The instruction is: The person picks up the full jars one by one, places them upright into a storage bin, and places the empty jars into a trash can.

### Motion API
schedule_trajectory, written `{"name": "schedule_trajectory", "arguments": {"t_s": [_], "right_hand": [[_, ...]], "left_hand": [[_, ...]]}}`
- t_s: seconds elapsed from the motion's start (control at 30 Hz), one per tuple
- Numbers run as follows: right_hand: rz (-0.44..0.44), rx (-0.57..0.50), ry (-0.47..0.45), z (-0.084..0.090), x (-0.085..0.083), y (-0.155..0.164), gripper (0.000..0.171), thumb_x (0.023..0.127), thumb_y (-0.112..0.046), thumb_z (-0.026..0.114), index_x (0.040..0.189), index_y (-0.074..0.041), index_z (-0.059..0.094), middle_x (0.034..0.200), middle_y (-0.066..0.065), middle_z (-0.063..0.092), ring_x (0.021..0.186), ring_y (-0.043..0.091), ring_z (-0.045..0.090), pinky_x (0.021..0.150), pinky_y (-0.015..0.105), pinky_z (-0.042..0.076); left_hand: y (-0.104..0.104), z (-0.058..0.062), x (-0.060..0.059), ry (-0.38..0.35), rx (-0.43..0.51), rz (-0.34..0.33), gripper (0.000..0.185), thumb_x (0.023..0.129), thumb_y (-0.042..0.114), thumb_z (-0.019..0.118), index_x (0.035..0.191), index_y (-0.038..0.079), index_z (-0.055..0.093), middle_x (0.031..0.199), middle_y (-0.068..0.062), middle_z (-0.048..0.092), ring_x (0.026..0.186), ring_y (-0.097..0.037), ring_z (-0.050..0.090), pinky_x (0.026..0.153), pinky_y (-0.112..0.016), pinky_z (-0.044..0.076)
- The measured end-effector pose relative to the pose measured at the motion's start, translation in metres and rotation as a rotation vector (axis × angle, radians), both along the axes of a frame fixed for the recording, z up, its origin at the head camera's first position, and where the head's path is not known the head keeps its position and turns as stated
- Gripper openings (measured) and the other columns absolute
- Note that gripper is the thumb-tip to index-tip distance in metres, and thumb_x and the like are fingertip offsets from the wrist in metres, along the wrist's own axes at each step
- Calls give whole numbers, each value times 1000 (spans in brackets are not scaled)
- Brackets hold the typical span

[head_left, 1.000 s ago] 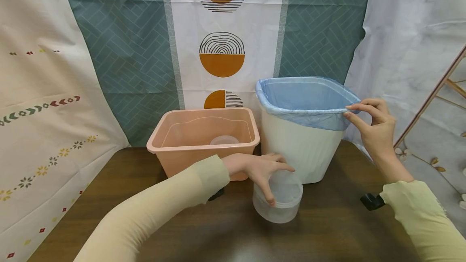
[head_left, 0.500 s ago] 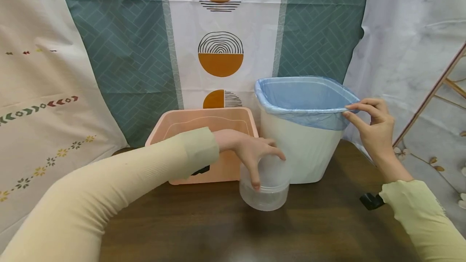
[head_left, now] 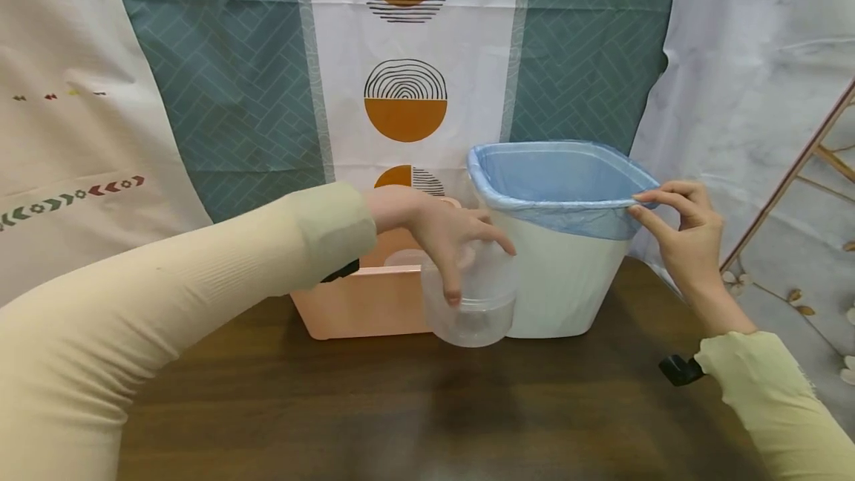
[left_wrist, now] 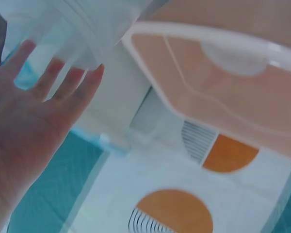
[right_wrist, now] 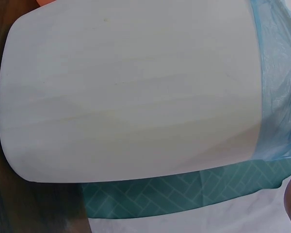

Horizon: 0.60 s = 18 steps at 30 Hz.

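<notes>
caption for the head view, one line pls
Left hand holds a clear container above the table; right hand pinches the bin liner.

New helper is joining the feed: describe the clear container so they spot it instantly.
Start at the white bin with the blue liner. Just left of it, held above the table by the left hand, is the clear container: round and see-through, unlike the opaque pink tub behind.

A dark wooden table [head_left: 374, 421] carries a pink tub [head_left: 361, 310] and a white bin [head_left: 561, 288].
</notes>
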State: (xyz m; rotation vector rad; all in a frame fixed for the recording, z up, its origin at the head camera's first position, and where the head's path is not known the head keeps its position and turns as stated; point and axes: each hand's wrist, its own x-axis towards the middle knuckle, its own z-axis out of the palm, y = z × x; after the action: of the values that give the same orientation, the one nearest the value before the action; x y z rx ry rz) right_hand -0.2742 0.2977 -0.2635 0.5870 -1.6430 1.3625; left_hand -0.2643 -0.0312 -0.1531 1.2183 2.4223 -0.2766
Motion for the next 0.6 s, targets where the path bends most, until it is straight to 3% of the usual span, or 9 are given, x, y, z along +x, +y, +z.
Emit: {"name": "schedule_trajectory", "arguments": {"t_s": [0.33, 0.43, 0.6], "right_hand": [[-15, 13, 7, 0, -1, 1, 17, 81, 16, 68, 97, 21, 67, 101, -11, 57, 102, 6, 50, 89, 12, 41], [-42, 26, 11, -3, -6, 4, 16, 81, 17, 68, 97, 20, 68, 100, -13, 57, 102, 6, 50, 88, 12, 42], [-57, 36, -13, -2, -2, 3, 17, 82, 15, 69, 98, 20, 67, 100, -14, 56, 102, 5, 50, 89, 12, 41]], "left_hand": [[-11, 52, -1, -37, -71, 129, 94, 75, 45, 81, 151, 40, 26, 161, -2, 16, 145, -21, 21, 115, -41, 34], [-15, 68, -1, -11, -117, 168, 91, 77, 47, 79, 151, 42, 26, 159, 0, 19, 142, -23, 23, 115, -44, 35], [-20, 92, -7, 48, -154, 227, 91, 78, 50, 76, 151, 42, 23, 158, 0, 20, 141, -24, 25, 113, -49, 36]]}}
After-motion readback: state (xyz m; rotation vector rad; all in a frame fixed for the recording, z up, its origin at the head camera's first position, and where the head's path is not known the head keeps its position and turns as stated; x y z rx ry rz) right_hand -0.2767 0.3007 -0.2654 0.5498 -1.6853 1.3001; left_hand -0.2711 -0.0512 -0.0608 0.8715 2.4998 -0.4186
